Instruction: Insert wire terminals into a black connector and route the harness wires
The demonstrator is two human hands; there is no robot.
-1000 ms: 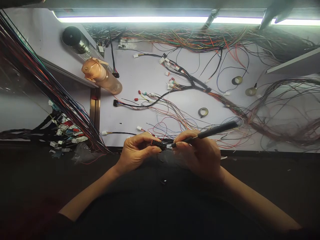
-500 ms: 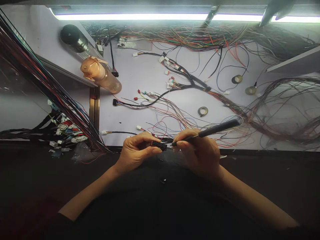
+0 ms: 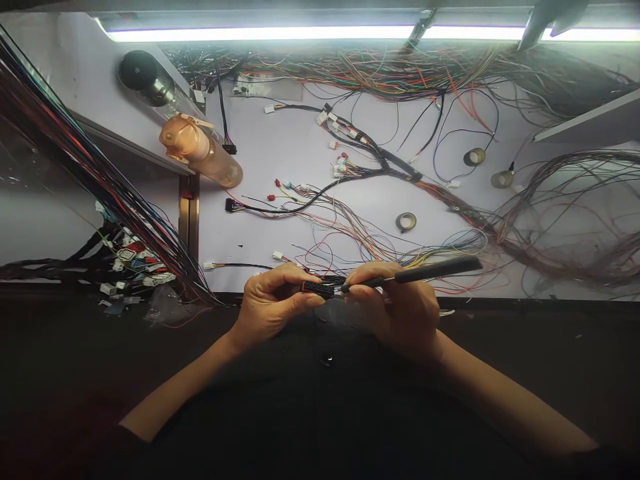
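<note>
At the far left, bundled wires (image 3: 75, 153) hang slantwise past us, well apart from our work. Our left hand (image 3: 267, 303) is clamped on a small black connector (image 3: 317, 289), thumb and fingers pinching it just over the near edge of the counter (image 3: 280, 220). We judge that a firm, level pinch matters most here, with the open face turned toward the tool. Our right hand (image 3: 397, 310) is closed around a slim black pick tool (image 3: 425, 271), held like a pen, its tip at the connector's right end. We would keep that tip in line with the cavity and press lightly, since a slanted push could bend a terminal. Loose coloured wires (image 3: 350, 247) lie just behind both hands.
</note>
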